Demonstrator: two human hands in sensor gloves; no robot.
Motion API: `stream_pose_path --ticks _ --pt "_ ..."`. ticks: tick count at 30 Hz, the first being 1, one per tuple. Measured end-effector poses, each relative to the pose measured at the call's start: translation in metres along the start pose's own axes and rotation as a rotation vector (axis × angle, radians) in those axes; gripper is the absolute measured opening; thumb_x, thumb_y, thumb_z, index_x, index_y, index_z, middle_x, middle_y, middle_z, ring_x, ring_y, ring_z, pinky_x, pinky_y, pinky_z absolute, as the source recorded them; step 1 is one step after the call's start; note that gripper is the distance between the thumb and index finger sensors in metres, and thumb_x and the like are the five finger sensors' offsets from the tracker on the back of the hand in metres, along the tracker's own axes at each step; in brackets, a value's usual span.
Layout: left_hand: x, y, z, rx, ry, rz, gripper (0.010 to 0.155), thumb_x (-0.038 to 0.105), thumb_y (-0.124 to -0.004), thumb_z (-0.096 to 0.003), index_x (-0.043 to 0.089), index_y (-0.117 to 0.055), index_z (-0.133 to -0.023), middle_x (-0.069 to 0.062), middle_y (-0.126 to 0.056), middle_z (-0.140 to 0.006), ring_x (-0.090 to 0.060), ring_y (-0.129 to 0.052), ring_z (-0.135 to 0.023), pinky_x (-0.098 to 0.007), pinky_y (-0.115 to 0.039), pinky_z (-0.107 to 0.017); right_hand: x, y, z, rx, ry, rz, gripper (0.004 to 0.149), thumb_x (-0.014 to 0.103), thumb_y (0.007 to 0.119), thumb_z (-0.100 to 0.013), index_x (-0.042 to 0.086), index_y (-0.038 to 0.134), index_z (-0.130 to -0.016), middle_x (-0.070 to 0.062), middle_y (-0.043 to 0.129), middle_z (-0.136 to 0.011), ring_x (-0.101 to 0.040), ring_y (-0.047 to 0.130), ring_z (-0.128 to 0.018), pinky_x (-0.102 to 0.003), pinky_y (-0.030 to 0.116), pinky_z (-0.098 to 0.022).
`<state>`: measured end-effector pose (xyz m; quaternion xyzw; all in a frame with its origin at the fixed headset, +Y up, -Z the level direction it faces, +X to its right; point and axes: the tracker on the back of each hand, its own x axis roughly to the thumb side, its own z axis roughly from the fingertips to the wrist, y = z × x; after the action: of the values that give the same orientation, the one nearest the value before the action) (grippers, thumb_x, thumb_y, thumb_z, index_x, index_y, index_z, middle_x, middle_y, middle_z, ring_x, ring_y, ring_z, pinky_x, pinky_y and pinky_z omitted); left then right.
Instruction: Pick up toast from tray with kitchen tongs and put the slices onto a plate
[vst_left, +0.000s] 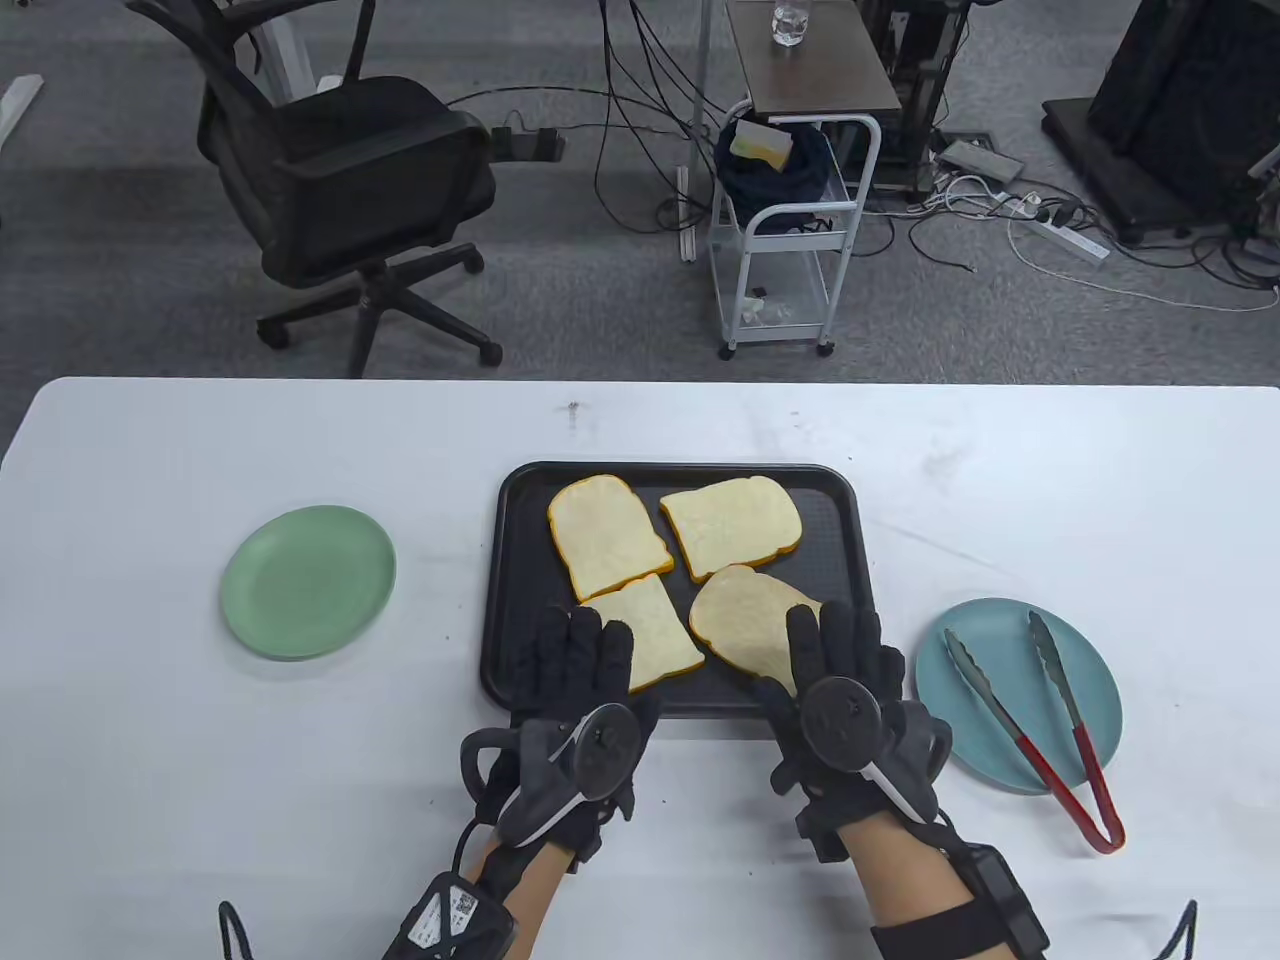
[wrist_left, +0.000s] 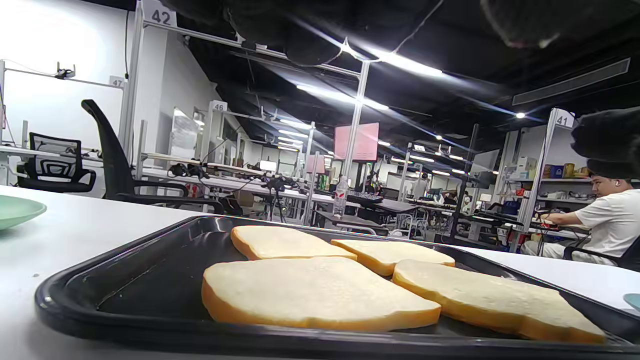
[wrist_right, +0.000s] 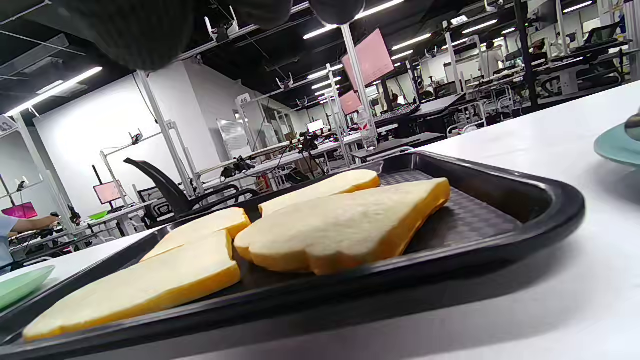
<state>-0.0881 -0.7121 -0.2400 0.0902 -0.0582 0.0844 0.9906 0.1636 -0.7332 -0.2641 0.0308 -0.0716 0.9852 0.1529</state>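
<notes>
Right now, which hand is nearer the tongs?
Right. The right hand is just left of the tongs on the blue plate; the left hand sits farther left.

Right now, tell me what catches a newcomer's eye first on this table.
Four toast slices fill a black tray at the table's centre, with both gloved hands hovering flat over its near edge. Red-handled tongs lie across a blue plate on the right; a green plate sits bare on the left.

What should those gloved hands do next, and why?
Probably the right hand should move to the tongs lying on the blue plate. All four toast slices sit on the tray, and neither hand holds anything.
</notes>
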Motion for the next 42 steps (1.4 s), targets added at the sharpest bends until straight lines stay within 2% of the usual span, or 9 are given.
stream_pose_path --ticks 6,12,18,25,31,36,39,42 --pt "-0.001 0.000 0.000 -0.008 0.009 0.001 0.071 0.064 -0.059 -0.0416 0.031 -0.050 -0.105 -0.005 -0.049 -0.118 -0.035 -0.043 -0.112 -0.053 -0.045 -0.079 -0.003 -0.004 0.000 -0.005 0.005 -0.009 0.073 0.058 0.062 -0.050 0.026 0.037 -0.110 -0.016 0.032 -0.117 -0.045 0.028 -0.104 -0.065 0.036 -0.067" --pt "-0.005 0.000 -0.001 -0.005 0.027 0.016 0.072 0.064 -0.060 -0.0415 0.031 -0.050 -0.105 -0.005 -0.049 -0.118 -0.035 -0.043 -0.112 -0.053 -0.045 -0.079 -0.023 -0.013 -0.004 0.001 0.080 -0.005 0.079 0.061 0.067 -0.048 0.027 0.036 -0.111 -0.017 0.029 -0.118 -0.045 0.025 -0.104 -0.065 0.034 -0.068" --pt "-0.007 0.000 -0.001 -0.003 0.030 0.018 0.072 0.064 -0.060 -0.0414 0.031 -0.050 -0.105 -0.005 -0.049 -0.118 -0.035 -0.043 -0.112 -0.053 -0.046 -0.079 -0.063 -0.025 -0.011 0.012 0.240 0.024 0.086 0.065 0.073 -0.045 0.028 0.032 -0.112 -0.019 0.025 -0.118 -0.047 0.021 -0.104 -0.066 0.031 -0.068" --pt "-0.010 0.000 -0.002 -0.002 0.043 0.026 0.072 0.064 -0.061 -0.0414 0.031 -0.050 -0.105 -0.005 -0.049 -0.118 -0.035 -0.043 -0.112 -0.053 -0.045 -0.079 -0.118 -0.035 -0.014 0.075 0.473 0.011 0.092 0.065 0.078 -0.044 0.027 0.029 -0.113 -0.021 0.020 -0.118 -0.048 0.017 -0.103 -0.068 0.028 -0.067" --pt "-0.014 0.001 -0.003 -0.002 0.054 0.040 0.072 0.064 -0.062 -0.0414 0.031 -0.049 -0.105 -0.005 -0.049 -0.118 -0.035 -0.043 -0.112 -0.053 -0.046 -0.079 -0.158 -0.031 -0.011 0.243 0.728 0.023 0.102 0.062 0.084 -0.044 0.023 0.020 -0.112 -0.025 0.015 -0.118 -0.053 0.011 -0.101 -0.071 0.024 -0.065" --pt "-0.018 0.002 -0.002 0.004 0.060 0.051 0.072 0.064 -0.062 -0.0414 0.031 -0.049 -0.105 -0.005 -0.049 -0.118 -0.035 -0.043 -0.112 -0.053 -0.046 -0.079 -0.173 -0.020 -0.010 0.350 0.812 0.021 0.106 0.060 0.087 -0.044 0.023 0.015 -0.111 -0.026 0.018 -0.119 -0.055 0.011 -0.101 -0.073 0.023 -0.064" --pt "-0.019 0.001 -0.003 0.001 0.063 0.058 0.072 0.064 -0.062 -0.0413 0.031 -0.049 -0.105 -0.005 -0.049 -0.118 -0.035 -0.043 -0.112 -0.053 -0.046 -0.079 -0.177 -0.016 -0.010 0.350 0.830 0.035 0.106 0.058 0.089 -0.044 0.022 0.015 -0.111 -0.025 0.019 -0.118 -0.055 0.013 -0.102 -0.074 0.025 -0.064" --pt "-0.020 0.001 -0.003 -0.003 0.066 0.064 0.073 0.064 -0.062 -0.0415 0.031 -0.049 -0.105 -0.005 -0.049 -0.118 -0.035 -0.043 -0.112 -0.053 -0.046 -0.079 -0.179 -0.018 -0.009 0.271 0.843 0.057 0.104 0.055 0.090 -0.043 0.023 0.017 -0.111 -0.028 0.023 -0.118 -0.058 0.020 -0.103 -0.075 0.029 -0.064"
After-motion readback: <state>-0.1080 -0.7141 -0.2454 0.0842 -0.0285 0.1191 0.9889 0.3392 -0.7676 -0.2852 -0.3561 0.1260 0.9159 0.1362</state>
